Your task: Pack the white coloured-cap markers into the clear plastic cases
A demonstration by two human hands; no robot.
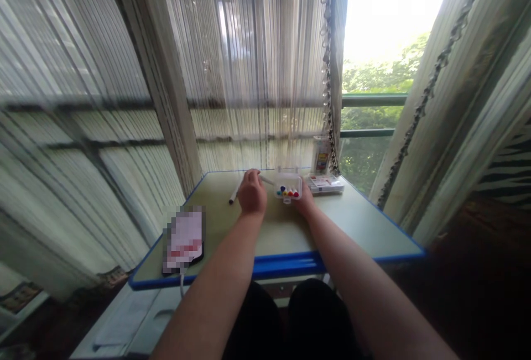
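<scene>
My left hand (251, 193) rests on the small table (352, 222) with its fingers closed round a white marker whose tip points toward a clear plastic case (288, 186). The case holds several markers with coloured caps: blue, green, yellow, orange and red. My right hand (306, 198) sits against the case's right side, fingers curled on it. A second white marker (233, 194) with a dark cap lies on the table just left of my left hand.
A phone (184, 240) with a cable lies at the table's near-left corner. A flat white box (326, 183) and an upright small carton (321, 155) stand at the far right. Curtains and a window rail close in behind the blue-edged table.
</scene>
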